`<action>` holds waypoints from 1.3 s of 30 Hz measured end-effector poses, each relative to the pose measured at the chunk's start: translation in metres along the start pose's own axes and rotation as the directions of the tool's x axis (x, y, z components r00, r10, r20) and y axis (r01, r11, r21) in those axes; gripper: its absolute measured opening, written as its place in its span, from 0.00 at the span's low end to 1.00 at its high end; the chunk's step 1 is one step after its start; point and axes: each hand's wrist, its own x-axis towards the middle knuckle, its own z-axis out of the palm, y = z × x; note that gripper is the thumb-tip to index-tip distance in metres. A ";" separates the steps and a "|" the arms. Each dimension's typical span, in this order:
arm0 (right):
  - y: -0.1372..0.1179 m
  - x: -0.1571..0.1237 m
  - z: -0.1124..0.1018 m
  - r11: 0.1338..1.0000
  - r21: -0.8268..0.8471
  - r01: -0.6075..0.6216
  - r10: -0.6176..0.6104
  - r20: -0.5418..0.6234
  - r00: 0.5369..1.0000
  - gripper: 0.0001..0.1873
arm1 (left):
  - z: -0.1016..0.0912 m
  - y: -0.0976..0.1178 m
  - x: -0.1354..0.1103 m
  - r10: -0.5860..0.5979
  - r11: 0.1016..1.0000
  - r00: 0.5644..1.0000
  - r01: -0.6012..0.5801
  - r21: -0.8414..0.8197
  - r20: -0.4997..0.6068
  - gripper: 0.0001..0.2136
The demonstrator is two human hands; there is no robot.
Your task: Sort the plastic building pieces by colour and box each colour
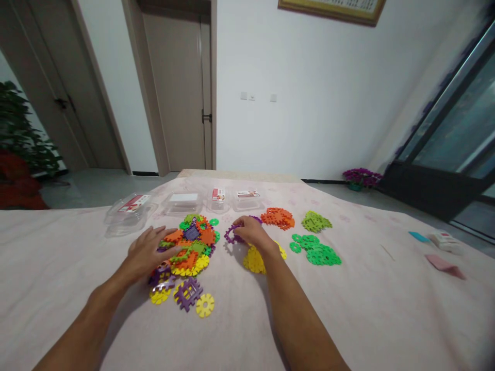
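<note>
A mixed heap of plastic snowflake pieces (191, 246) in orange, purple, yellow and green lies on the pink cloth (348, 309). My left hand (149, 251) rests flat on the heap's left edge, fingers spread. My right hand (250, 232) is closed on a purple piece (231, 234), just beside a small purple group. Sorted piles lie around it: yellow (255, 259) under the wrist, orange (277, 217), light green (315, 221) and dark green (317, 252).
Several clear plastic boxes and lids (131, 211) stand in a row behind the heap. At the right edge lie a blue card (419, 237), a small box (444, 240) and a pink card (444, 264). Doors, a wall and potted plants are beyond.
</note>
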 end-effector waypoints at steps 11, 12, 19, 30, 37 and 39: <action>0.035 0.007 -0.017 0.984 -0.169 -0.059 0.001 -0.329 0.944 0.14 | 0.035 0.077 -0.074 0.374 0.893 0.880 -0.427 0.142 0.294 0.43; 0.031 0.007 -0.014 0.987 -0.157 -0.021 -0.026 -0.287 0.958 0.13 | 0.042 0.076 -0.073 0.390 0.890 0.886 -0.433 0.143 0.250 0.39; 0.001 0.003 0.025 0.973 -0.117 0.201 -0.203 0.001 0.979 0.12 | 0.071 0.099 -0.034 0.370 0.908 0.927 -0.345 0.238 -0.068 0.24; 0.009 0.000 0.078 0.922 -0.171 0.347 -0.367 -0.107 0.924 0.25 | 0.018 0.071 0.010 0.069 0.997 0.979 -0.060 0.052 -0.190 0.20; 0.001 -0.001 0.092 0.900 -0.242 0.362 -0.390 -0.080 0.917 0.23 | 0.021 -0.030 0.006 -0.202 0.946 0.972 0.161 -0.283 -0.122 0.27; 0.001 0.000 0.092 0.913 -0.230 0.336 -0.365 -0.094 0.926 0.21 | 0.033 -0.043 0.007 -0.208 0.929 0.973 0.165 -0.333 -0.099 0.28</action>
